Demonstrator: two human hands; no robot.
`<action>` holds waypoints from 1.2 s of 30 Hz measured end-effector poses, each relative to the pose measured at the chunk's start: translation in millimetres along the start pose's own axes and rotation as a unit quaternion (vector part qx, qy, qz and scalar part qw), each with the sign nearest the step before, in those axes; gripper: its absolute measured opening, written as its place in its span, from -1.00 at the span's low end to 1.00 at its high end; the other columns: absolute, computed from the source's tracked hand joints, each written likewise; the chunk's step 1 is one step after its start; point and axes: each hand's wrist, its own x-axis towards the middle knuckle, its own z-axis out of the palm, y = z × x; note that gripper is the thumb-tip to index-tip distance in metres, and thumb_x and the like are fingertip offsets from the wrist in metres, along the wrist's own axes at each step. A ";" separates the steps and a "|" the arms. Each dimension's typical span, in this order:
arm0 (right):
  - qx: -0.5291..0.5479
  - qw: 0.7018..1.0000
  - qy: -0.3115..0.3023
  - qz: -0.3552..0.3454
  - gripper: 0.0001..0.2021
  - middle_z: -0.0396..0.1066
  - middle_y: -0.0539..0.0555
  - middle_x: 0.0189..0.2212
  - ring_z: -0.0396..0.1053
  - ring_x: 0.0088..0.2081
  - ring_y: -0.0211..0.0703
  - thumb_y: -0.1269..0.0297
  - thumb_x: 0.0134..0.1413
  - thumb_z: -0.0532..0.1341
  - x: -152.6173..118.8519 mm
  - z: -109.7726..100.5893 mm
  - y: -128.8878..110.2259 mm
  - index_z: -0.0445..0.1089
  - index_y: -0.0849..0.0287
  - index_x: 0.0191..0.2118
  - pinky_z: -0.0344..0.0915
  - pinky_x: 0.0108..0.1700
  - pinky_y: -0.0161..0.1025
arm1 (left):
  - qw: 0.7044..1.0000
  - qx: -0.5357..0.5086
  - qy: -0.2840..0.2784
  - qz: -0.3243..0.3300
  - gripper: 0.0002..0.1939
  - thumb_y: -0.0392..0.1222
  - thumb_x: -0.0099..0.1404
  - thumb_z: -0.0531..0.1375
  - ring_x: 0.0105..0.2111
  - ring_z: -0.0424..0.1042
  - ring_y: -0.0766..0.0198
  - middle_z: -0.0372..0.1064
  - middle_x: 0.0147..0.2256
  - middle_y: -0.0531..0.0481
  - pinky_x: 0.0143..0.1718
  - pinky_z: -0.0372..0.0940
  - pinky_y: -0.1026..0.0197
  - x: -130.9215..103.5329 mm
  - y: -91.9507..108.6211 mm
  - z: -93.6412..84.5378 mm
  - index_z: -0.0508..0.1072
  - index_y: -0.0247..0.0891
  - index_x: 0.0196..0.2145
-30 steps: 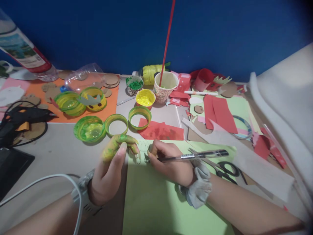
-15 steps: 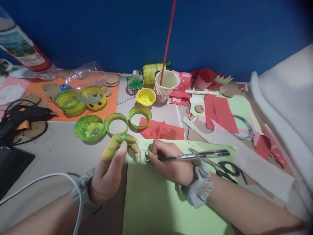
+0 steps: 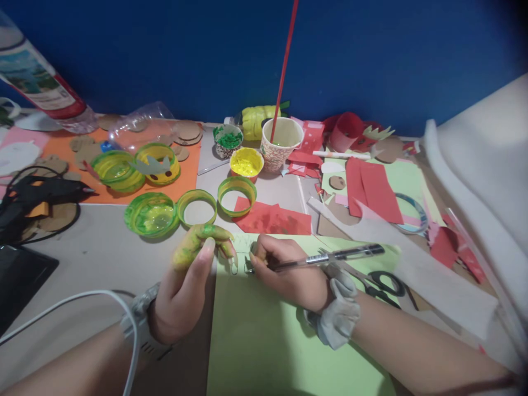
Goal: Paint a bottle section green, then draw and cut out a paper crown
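Observation:
My right hand (image 3: 289,269) is closed on a black-capped pen (image 3: 330,257), its tip hidden at the fingers over a light green sheet (image 3: 251,330). Short dark lines are drawn on the sheet's upper left part. My left hand (image 3: 196,269), its fingers smeared with yellow and green paint, rests at the sheet's left edge. Its fingers are loosely bent, the tips touch the paper, and I see nothing held in them. Black-handled scissors (image 3: 385,283) lie partly under my right wrist. Green-and-yellow painted rings (image 3: 236,212) stand just beyond my left hand.
Behind the hands are a yellow paint cup (image 3: 246,162), a green paint cup (image 3: 227,140) and a paper cup (image 3: 281,146) holding a red stick. A black glue gun (image 3: 41,192) lies left. Red paper (image 3: 373,190) and white strips lie right. A white cable (image 3: 78,296) crosses my left wrist.
The pen's capped end has tilted slightly upward and shifted a little left. My left hand keeps its place on the paper.

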 end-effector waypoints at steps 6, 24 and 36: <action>0.003 1.000 0.000 0.000 -0.79 0.13 -0.11 -0.62 0.07 -0.57 -0.36 0.40 0.05 0.12 -0.5 -0.1 0.5 0.08 0.14 -0.53 0.01 -0.53 -0.39 | 1.000 -0.008 -0.017 -0.010 -0.64 0.07 0.40 -0.03 -0.17 0.38 0.18 0.38 -0.29 -0.05 -0.10 0.29 0.17 1.2 0.4 0.1 0.43 -0.20 -0.26; 0.023 1.000 -0.005 0.013 -0.80 0.15 -0.09 -0.60 0.10 -0.56 -0.35 0.38 0.07 0.11 0.0 -0.9 0.2 0.09 0.14 -0.53 0.02 -0.51 -0.38 | 0.999 -0.029 -0.001 -0.014 -0.66 0.06 0.39 0.00 -0.20 0.40 0.19 0.39 -0.31 -0.05 -0.11 0.29 0.15 1.1 5.8 2.4 0.44 -0.19 -0.30; -0.004 1.000 -0.014 0.008 -0.79 0.13 -0.11 -0.61 0.09 -0.57 -0.36 0.39 0.04 0.12 0.0 -1.4 -1.0 0.06 0.13 -0.53 0.01 -0.53 -0.38 | 1.000 -0.009 -0.014 -0.019 -0.62 0.10 0.38 -0.01 -0.13 0.38 0.12 0.41 -0.29 -0.08 -0.04 0.32 0.07 3.6 8.7 0.3 0.46 -0.19 -0.31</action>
